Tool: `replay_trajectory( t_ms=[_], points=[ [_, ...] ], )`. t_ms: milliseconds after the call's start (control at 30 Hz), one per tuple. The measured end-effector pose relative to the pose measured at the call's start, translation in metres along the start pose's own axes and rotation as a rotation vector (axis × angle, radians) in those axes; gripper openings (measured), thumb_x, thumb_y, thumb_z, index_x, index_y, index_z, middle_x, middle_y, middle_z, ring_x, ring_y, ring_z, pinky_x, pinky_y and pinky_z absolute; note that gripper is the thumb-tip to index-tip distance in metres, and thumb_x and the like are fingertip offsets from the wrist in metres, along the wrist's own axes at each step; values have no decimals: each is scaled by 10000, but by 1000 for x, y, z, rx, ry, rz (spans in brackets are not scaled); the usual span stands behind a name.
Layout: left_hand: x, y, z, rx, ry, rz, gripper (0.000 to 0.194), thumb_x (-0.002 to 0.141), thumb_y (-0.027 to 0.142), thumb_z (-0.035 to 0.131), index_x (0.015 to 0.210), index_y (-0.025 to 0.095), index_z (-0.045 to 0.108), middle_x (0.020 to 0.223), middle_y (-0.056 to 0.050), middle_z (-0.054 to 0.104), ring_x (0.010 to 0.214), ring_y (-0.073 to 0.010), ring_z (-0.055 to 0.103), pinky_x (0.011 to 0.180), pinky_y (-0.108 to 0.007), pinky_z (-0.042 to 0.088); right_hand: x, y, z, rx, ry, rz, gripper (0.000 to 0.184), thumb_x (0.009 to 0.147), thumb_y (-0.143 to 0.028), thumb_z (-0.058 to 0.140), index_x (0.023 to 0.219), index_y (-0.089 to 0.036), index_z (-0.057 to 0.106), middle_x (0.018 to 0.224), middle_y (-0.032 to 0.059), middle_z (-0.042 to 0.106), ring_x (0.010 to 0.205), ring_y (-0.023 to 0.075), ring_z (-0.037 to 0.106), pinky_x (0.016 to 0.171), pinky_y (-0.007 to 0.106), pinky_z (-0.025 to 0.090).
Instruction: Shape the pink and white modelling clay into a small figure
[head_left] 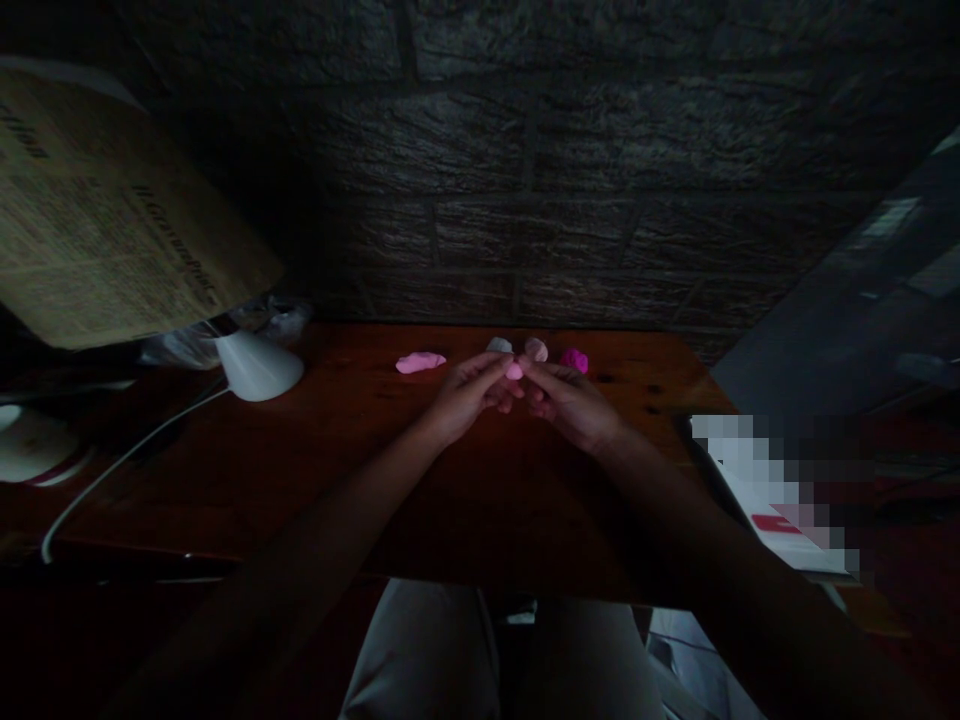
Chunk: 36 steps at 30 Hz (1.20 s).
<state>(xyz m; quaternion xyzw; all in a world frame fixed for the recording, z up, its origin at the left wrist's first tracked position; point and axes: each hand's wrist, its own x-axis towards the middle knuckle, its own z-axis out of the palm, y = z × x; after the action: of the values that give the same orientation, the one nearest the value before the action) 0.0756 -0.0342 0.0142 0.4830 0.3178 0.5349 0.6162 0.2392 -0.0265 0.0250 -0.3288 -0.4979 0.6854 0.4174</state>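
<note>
Between the fingertips of both hands is a small pink lump of modelling clay (514,371). My left hand (474,392) pinches it from the left, and my right hand (568,398) grips it from the right. Just behind the hands lie a white lump (499,345) and a pale pink lump (536,349), the white one partly hidden by my fingers. A magenta lump (575,360) rests beyond my right hand. Farther left, apart from the hands, a longer light pink piece (420,362) lies flat on the wooden table (360,440).
A lamp with a newsprint-patterned shade (127,220) and white base (259,368) stands at the left, its white cord (135,445) running forward. A white cup-like object (34,445) is at the far left. A dark stone-block wall (525,200) rises behind; a blurred-out flat object (772,500) lies right.
</note>
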Motion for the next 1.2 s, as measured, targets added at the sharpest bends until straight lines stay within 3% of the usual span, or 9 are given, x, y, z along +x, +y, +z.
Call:
replay_trajectory(
  t_ms=[467, 633, 767, 1067, 1200],
  points=[
    [0, 2, 0, 16, 26, 27, 330, 808, 448, 824, 895, 190, 638, 687, 18, 698, 586, -91, 651, 513, -181, 453, 1, 1, -3, 33, -7, -25, 449, 621, -598, 921, 714, -207, 721, 619, -55, 490, 565, 80, 393, 510, 246, 294],
    [1, 0, -2, -50, -1, -6, 274, 891, 448, 739, 928, 182, 684, 733, -19, 744, 610, -113, 677, 535, -211, 483, 0, 0, -1, 88, 25, 16, 420, 590, -554, 950, 758, -217, 764, 660, -41, 542, 594, 84, 418, 535, 241, 328],
    [1, -1, -3, -76, -51, -34, 317, 869, 449, 768, 1018, 172, 730, 754, -42, 769, 670, -144, 721, 555, -226, 497, 0, -1, -2, 92, 30, 23, 434, 576, -549, 964, 801, -224, 784, 678, -37, 552, 610, 89, 435, 550, 238, 363],
    [0, 1, -1, -87, -60, -41, 303, 815, 427, 827, 918, 170, 705, 726, -32, 767, 653, -145, 727, 554, -217, 484, 1, 3, -4, 151, -40, 43, 377, 652, -530, 944, 832, -246, 773, 733, -29, 601, 644, 97, 493, 594, 244, 431],
    [0, 1, -1, -130, -72, -67, 314, 833, 421, 814, 964, 157, 709, 759, -46, 788, 638, -138, 722, 554, -211, 480, 1, 3, -4, 184, -47, 49, 348, 689, -515, 930, 856, -258, 766, 741, -37, 617, 649, 91, 502, 588, 225, 437]
  ],
)
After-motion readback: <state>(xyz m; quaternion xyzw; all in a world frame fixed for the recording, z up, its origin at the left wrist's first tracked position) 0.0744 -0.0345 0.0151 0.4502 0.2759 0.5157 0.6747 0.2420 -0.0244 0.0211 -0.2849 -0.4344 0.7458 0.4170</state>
